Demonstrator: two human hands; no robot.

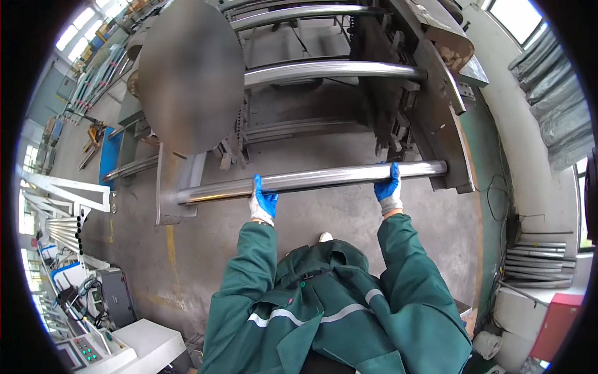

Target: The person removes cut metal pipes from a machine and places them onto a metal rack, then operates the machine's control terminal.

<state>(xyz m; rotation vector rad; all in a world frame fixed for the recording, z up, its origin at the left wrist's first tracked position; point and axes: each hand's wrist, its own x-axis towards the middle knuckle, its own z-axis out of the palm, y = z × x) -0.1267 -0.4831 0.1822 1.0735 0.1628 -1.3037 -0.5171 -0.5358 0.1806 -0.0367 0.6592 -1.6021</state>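
Note:
A long polished metal roller [324, 179] runs across in front of me between two metal side plates. My left hand [264, 203], in a white and blue glove, grips the roller left of its middle. The thumb lies over the top, and the other fingers are partly hidden underneath. Farther right, my right hand [389, 189], gloved the same way, holds the roller near its right end. Both ends of the roller meet the plates, the left plate [168, 187] and the right plate [445, 137].
Beyond stand another shiny roller [336, 70] and dark machine parts [380, 93]. A blurred oval hides the upper left. At lower left is a control panel [90, 352]; at right, stacked metal tubes [539, 265] and a red box [554, 327].

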